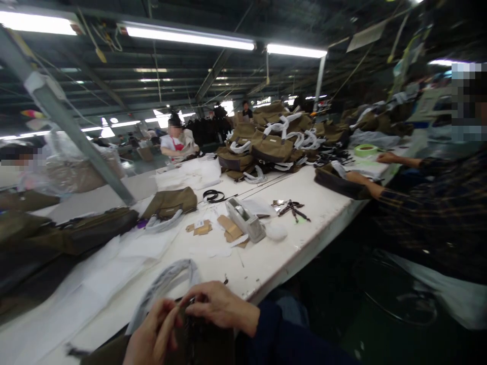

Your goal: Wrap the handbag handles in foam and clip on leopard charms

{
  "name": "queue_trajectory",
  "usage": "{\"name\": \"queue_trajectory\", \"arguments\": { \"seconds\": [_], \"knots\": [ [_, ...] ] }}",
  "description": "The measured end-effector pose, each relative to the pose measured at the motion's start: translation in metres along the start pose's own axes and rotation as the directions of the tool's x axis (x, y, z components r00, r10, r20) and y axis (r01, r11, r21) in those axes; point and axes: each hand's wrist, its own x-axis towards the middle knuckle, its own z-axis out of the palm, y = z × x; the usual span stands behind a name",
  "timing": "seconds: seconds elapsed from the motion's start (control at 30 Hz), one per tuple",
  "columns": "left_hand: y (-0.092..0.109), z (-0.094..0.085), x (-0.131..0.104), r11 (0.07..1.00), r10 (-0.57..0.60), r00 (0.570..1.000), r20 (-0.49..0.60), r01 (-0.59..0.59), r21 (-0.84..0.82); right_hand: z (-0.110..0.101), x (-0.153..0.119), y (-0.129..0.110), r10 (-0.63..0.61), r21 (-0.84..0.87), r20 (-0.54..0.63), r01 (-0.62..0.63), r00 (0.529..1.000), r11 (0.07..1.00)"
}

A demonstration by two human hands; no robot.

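At the bottom of the view my left hand (154,332) and my right hand (218,306) meet over a dark olive bag (201,342) at the near table edge. Both hands pinch at the bag's top, near a dark zipper or trim. A handle wrapped in white paper (167,281) arches from the bag just beyond my fingers. Most of the bag lies hidden under my hands and below the frame.
On the long white table (304,228) lie a tape dispenser (245,218), cardboard tags (230,228), an olive bag (171,202) and black clips (291,208). A pile of olive bags (266,144) fills the far end. A person in a plaid sleeve (418,203) works at right.
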Motion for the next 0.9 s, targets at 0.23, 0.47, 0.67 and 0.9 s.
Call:
{"name": "queue_trajectory", "arguments": {
  "seconds": [0.23, 0.47, 0.67, 0.9],
  "knots": [
    [0.014, 0.002, 0.013, 0.979, 0.086, 0.994, -0.072, -0.097, -0.179, -0.006, 0.006, -0.002, 0.070, 0.266, 0.046, -0.080, 0.996, 0.961],
    [-0.009, 0.007, 0.031, 0.924, 0.372, 0.925, 0.077, -0.377, 0.064, -0.007, 0.008, -0.003, 0.091, -0.013, 0.074, -0.090, 0.993, 0.996],
    [-0.009, 0.012, 0.039, 0.959, 0.282, 0.958, 0.048, -0.281, -0.033, -0.016, 0.010, -0.023, -0.071, -0.579, -0.005, 0.054, 0.997, 0.814],
    [-0.018, 0.015, 0.045, 0.962, 0.237, 0.970, 0.055, -0.226, -0.154, -0.012, 0.014, -0.033, -0.007, -0.794, 0.029, 0.027, 1.000, 0.608]
  ]
}}
